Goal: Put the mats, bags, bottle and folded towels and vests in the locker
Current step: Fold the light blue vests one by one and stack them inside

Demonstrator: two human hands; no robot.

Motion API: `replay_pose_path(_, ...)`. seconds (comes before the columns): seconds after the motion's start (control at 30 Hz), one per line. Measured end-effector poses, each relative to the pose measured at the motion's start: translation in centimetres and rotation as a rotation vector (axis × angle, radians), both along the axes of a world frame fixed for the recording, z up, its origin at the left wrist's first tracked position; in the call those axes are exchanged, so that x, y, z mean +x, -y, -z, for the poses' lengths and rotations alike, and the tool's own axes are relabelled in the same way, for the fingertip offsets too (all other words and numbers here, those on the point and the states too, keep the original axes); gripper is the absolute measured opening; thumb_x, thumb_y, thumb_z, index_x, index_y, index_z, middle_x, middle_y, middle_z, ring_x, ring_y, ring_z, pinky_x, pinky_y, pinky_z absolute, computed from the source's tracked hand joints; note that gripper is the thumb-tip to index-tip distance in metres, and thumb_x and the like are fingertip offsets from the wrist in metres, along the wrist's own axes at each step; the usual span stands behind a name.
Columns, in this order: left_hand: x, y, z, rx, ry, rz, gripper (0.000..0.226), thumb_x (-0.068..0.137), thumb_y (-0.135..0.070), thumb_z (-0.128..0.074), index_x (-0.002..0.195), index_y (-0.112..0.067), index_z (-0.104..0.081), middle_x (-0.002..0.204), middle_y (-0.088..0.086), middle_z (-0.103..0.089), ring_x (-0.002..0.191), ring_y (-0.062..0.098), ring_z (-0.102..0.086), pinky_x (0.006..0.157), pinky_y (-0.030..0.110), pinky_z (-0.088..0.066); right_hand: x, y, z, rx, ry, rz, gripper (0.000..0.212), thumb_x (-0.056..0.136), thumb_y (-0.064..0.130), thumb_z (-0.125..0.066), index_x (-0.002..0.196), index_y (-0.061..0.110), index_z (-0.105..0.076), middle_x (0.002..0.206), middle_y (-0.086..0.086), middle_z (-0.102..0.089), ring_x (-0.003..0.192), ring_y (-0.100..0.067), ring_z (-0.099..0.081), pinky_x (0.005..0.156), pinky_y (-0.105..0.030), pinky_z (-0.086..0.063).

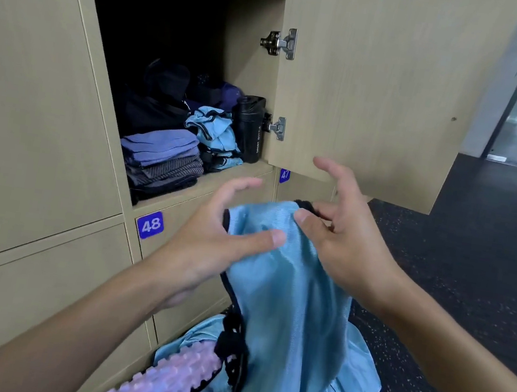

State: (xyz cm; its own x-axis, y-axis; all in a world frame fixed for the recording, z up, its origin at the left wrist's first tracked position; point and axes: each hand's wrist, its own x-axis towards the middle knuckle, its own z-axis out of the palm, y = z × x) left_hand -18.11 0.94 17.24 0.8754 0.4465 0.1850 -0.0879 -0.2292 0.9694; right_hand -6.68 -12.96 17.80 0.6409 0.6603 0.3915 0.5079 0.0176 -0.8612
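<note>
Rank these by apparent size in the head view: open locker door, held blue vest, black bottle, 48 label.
1. locker door
2. blue vest, though its nearness to the camera enlarges it
3. black bottle
4. 48 label

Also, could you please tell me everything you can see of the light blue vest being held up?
The light blue vest is thin, shiny, finely meshed fabric edged with black trim. It is unfolded and hangs lengthwise in front of closed locker 48. The left hand grips its upper left edge, thumb on the front. The right hand pinches the top by the black trim. Its lower end drops toward more blue fabric on the floor, beside a pink ridged roller.
</note>
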Motion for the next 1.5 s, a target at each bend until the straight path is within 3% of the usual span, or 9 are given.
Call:
replay_pose_path(0.13, 0.5, 0.5, -0.3, -0.051, 0.035, -0.064, 0.034, 0.073, -0.004, -0.085, 0.096, -0.026, -0.073, 0.102, 0.007, -0.075, 0.088, 0.026, -0.072, 0.095, 0.056, -0.054, -0.1, 0.1, -0.2, 0.007, 0.006, 0.005, 0.055, 0.097, 0.017, -0.059, 0.134, 0.048, -0.031, 0.088, 0.005, -0.07, 0.062, -0.002, -0.061, 0.061, -0.014, -0.048)
replay_pose_path(0.23, 0.5, 0.3, -1.0, -0.099, 0.076, -0.138, 0.026, 0.075, -0.001, -0.082, 0.089, -0.022, -0.075, 0.099, 0.013, -0.076, 0.087, 0.033, -0.072, 0.091, 0.052, -0.053, 0.1, 0.3, -0.2, -0.01, -0.052, -0.054, 0.069, 0.091, 0.019, -0.069, 0.138, 0.048, -0.027, 0.092, 0.001, -0.076, 0.078, -0.014, -0.073, 0.08, -0.035, -0.059)
replay_pose_path(0.4, 0.5, -0.7, -2.5, -0.206, 0.228, -0.243, 0.034, 0.08, -0.002, -0.078, 0.107, -0.02, -0.068, 0.1, 0.007, -0.075, 0.082, 0.02, -0.074, 0.08, 0.039, -0.062, -0.2, 0.8, 0.0, -0.097, -0.107, -0.164, 0.073, 0.087, 0.013, -0.072, 0.135, 0.049, -0.03, 0.1, -0.001, -0.076, 0.084, -0.02, -0.074, 0.08, -0.037, -0.06)
replay_pose_path(0.57, 0.0, 0.5, -0.5, -0.201, -0.064, -0.045, 0.091, 0.055, -0.028, -0.096, 0.125, -0.059, -0.047, 0.136, 0.002, -0.059, 0.113, 0.023, -0.067, 0.103, 0.047, -0.05, -0.4, 0.6, 0.0, 0.015, -0.062, -0.115, 0.063, 0.089, 0.007, -0.069, 0.133, 0.04, -0.038, 0.081, 0.0, -0.069, 0.064, -0.004, -0.062, 0.065, -0.017, -0.048)
replay_pose_path(0.8, 0.4, -0.1, -1.8, -0.305, 0.193, -0.184, 0.078, 0.074, 0.006, -0.078, 0.132, -0.038, -0.051, 0.111, 0.011, -0.072, 0.09, 0.021, -0.075, 0.073, 0.034, -0.062, 0.4, 0.6, 0.0, 0.04, -0.205, -0.07, 0.071, 0.084, 0.01, -0.075, 0.135, 0.041, -0.037, 0.097, -0.006, -0.075, 0.088, -0.023, -0.073, 0.083, -0.039, -0.059)
replay_pose_path(0.97, 0.3, -0.9, -2.3, -0.33, 0.252, -0.263, 0.072, 0.07, -0.003, -0.083, 0.126, -0.036, -0.055, 0.115, 0.01, -0.071, 0.095, 0.022, -0.074, 0.085, 0.041, -0.06, 0.9, 0.5, 0.0, 0.237, -0.265, 0.096, 0.075, 0.083, 0.015, -0.076, 0.14, 0.041, -0.033, 0.107, -0.008, -0.065, 0.083, -0.002, -0.07, 0.071, -0.018, -0.055)
replay_pose_path(1.03, 0.3, -0.8, -2.3, -0.339, 0.256, -0.266, 0.07, 0.069, -0.005, -0.084, 0.124, -0.038, -0.055, 0.118, 0.01, -0.07, 0.096, 0.022, -0.074, 0.087, 0.043, -0.059, 0.9, 0.5, 0.2, 0.223, -0.286, 0.028, 0.092, 0.073, 0.029, -0.084, 0.141, 0.053, -0.026, 0.124, -0.007, -0.061, 0.1, -0.008, -0.069, 0.083, -0.028, -0.058)
replay_pose_path(1.37, 0.5, -0.6, -2.5, -0.418, 0.21, -0.331, 0.065, 0.081, -0.009, -0.079, 0.132, -0.033, -0.046, 0.11, 0.003, -0.07, 0.087, 0.017, -0.075, 0.086, 0.041, -0.06, -0.8, -0.3, 0.8, 0.241, 0.068, 0.041, 0.08, 0.092, 0.005, -0.065, 0.146, 0.048, -0.025, 0.141, 0.04, -0.031, 0.137, 0.006, -0.035, 0.114, -0.027, -0.035)
replay_pose_path(1.5, 0.3, 0.2, -0.7, -0.493, -0.079, -0.177, 0.09, 0.08, -0.008, -0.078, 0.148, -0.039, -0.028, 0.111, 0.005, -0.072, 0.075, 0.019, -0.076, 0.058, 0.034, -0.06, 0.1, 0.0, 0.4, 0.286, 0.055, 0.125, 0.074, 0.09, 0.009, -0.065, 0.143, 0.049, -0.031, 0.146, 0.012, -0.044, 0.133, -0.015, -0.042, 0.114, -0.055, -0.034)
